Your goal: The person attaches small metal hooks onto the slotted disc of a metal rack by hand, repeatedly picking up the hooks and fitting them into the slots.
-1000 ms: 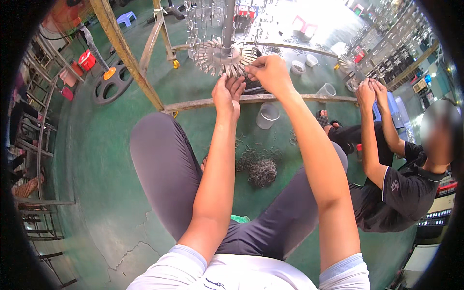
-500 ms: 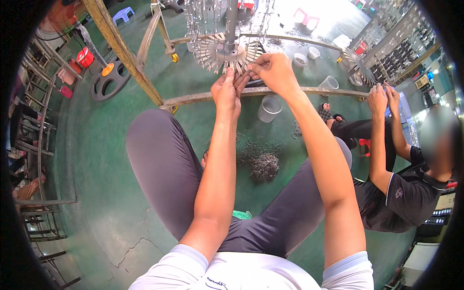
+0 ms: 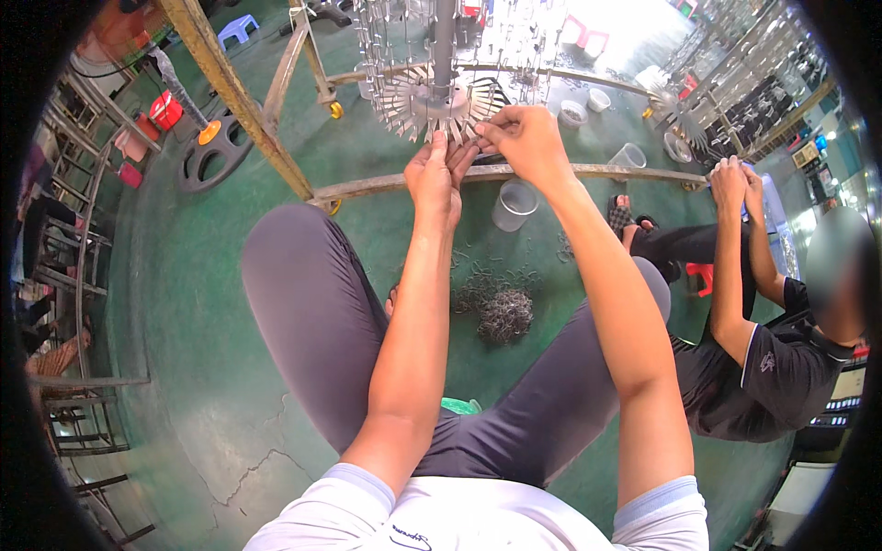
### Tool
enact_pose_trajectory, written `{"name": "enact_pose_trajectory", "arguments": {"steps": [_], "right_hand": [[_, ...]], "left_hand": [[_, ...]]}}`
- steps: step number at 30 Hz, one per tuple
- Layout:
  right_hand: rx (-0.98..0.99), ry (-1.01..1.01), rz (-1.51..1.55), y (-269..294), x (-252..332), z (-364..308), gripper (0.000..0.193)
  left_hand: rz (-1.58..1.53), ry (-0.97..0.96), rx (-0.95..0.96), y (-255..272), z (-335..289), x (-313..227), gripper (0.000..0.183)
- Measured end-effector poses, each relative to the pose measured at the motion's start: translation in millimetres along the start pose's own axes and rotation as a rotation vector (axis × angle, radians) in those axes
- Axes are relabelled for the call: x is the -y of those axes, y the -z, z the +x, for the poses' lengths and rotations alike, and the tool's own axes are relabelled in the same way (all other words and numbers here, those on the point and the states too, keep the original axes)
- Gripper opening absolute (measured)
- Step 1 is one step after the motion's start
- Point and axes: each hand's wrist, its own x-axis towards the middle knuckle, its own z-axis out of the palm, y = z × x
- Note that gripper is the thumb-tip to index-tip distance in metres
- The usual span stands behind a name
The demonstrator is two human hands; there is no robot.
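A round metal disc with thin silver fins [image 3: 404, 99] round its rim sits low on a grey upright pole [image 3: 445, 46]. At its near edge my left hand [image 3: 434, 179] is palm up, thumb and fingers closed at the fin tips; what lies between them is too small to make out. My right hand [image 3: 528, 142] reaches in from the right, thumb and forefinger pinched beside the left fingertips. Any piece in that pinch is hidden. Strands of small metal parts [image 3: 381, 37] hang above the disc.
A wheeled metal frame [image 3: 377, 185] surrounds the disc. On the green floor lie a heap of thin metal hooks or wires [image 3: 505, 317] and a clear plastic tub [image 3: 514, 204]. At right, a co-worker [image 3: 772, 367] sits with hands raised by another finned disc [image 3: 675, 119].
My hands stay at the disc's near edge, the right fingertips shifting slightly to the right. The co-worker's hands have come closer together.
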Motion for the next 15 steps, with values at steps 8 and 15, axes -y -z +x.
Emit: {"name": "enact_pose_trajectory", "arguments": {"steps": [8,15], "right_hand": [[-0.188,0.035,-0.402,5,33,-29,0.021],[-0.093,0.103,-0.313,-5,19,-13,0.022]], "left_hand": [[0.083,0.084,-0.04,-8,-15,-1,0.031],[0.123,0.076,-0.046,-11,-15,3,0.029]]}}
